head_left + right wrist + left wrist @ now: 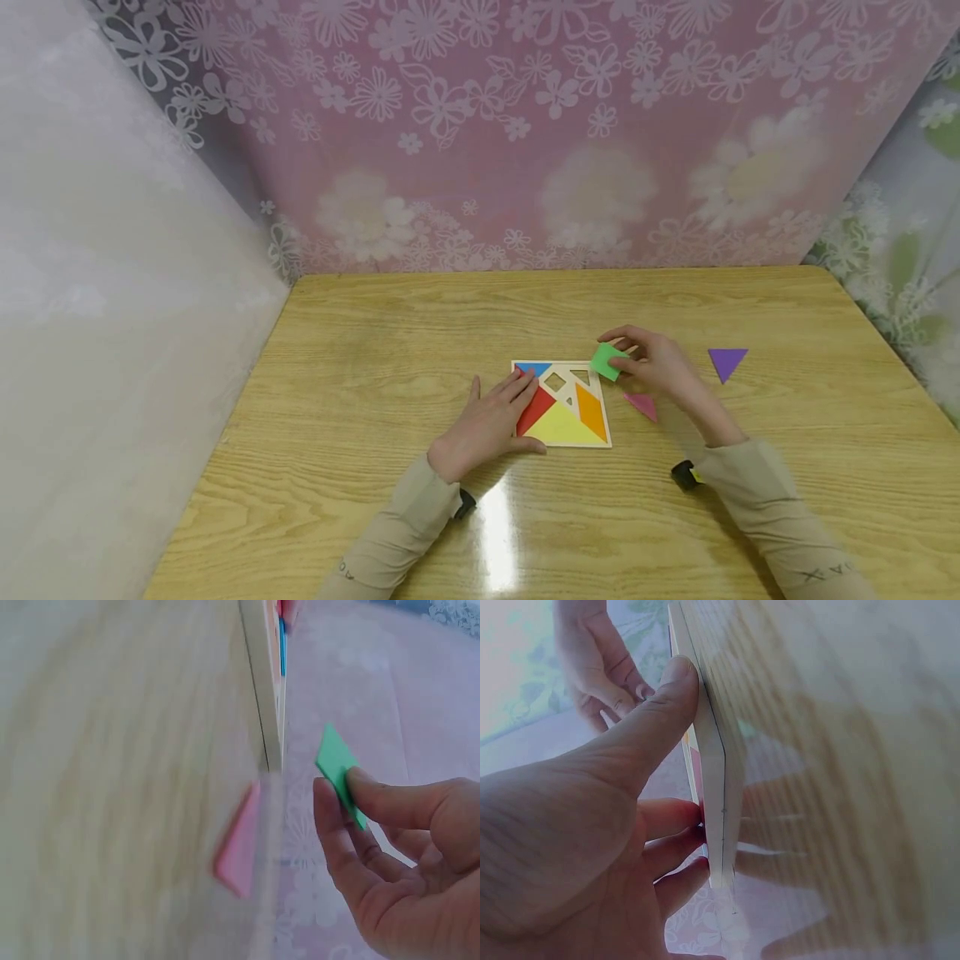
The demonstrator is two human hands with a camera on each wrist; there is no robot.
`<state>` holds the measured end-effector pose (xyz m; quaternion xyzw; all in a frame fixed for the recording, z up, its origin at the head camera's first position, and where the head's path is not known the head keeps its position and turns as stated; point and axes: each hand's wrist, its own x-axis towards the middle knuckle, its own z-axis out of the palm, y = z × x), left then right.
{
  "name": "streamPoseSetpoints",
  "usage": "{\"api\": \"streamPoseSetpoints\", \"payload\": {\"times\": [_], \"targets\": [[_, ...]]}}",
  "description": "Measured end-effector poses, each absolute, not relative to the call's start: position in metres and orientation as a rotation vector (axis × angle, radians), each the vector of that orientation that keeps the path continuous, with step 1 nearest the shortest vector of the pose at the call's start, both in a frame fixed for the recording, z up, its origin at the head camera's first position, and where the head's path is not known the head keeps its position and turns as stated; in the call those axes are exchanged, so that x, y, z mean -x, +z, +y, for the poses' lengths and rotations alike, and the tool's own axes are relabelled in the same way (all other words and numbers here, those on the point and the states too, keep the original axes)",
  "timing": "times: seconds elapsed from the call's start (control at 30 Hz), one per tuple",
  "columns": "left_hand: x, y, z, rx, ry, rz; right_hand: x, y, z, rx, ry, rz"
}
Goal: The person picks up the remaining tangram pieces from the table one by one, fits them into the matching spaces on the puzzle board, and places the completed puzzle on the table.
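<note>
A square tangram board (pixel 592 444) lies on the table, with blue, red, yellow and orange pieces set in it and bare recesses at its upper right. My left hand (pixel 483 425) rests on the board's left side, fingers spread over the red piece (pixel 537 412) and blue piece (pixel 534 367), thumb at the near edge. Between thumb and fingers, my right hand (pixel 654 364) pinches a green square piece (pixel 606 362), raised off the table by the board's upper right corner. In the right wrist view, the green piece (pixel 339 771) is tilted and apart from the board.
A pink triangle (pixel 642 406) lies just right of the board, under the right hand. Farther right is a purple triangle (pixel 727 363). The wooden table (pixel 360 350) ends at a pink flowered backdrop (pixel 465 167). Both wrists wear black devices (pixel 683 475).
</note>
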<state>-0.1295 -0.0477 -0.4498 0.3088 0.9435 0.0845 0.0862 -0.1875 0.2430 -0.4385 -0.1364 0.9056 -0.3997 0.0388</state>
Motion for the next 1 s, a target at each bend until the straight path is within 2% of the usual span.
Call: {"api": "streamPoseSetpoints", "payload": {"times": [0.37,1.0], "targets": [[0.13,-0.45,-0.047,-0.915,0.257,2.811,0.181,-0.443,0.224,0.375,-1.517,2.501],[0.13,-0.451,-0.048,-0.916,0.271,2.812,0.187,-0.445,0.198,0.374,-1.475,2.469]]}}
